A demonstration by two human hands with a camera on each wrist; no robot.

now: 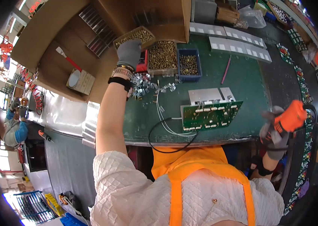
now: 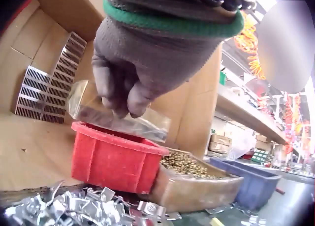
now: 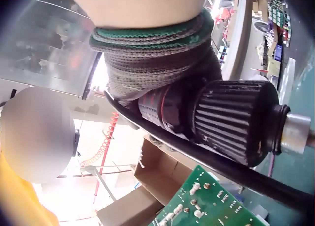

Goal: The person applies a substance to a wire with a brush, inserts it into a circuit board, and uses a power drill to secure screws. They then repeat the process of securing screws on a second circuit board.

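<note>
My left hand (image 1: 129,52), in a grey glove, reaches to a tray of small brass screws (image 1: 148,44) inside the cardboard box. In the left wrist view its fingers (image 2: 140,95) point down, tips at that tray behind a red bin (image 2: 113,159). Whether they pinch a screw I cannot tell. Off to the right, my gloved right hand (image 1: 273,132) grips an electric screwdriver (image 1: 291,115) with an orange body. Its ribbed black end (image 3: 236,120) and metal tip show in the right wrist view. Between the hands, a green circuit board (image 1: 211,116) stands tilted against metal plates (image 1: 205,95).
Shiny metal clips (image 1: 142,84) lie heaped before the red bin. Beside it stand another screw tray (image 1: 162,71) and a blue bin (image 1: 190,78). A white and black cable (image 1: 166,126) loops over the table edge. Perforated metal strips (image 1: 238,46) lie at the back right.
</note>
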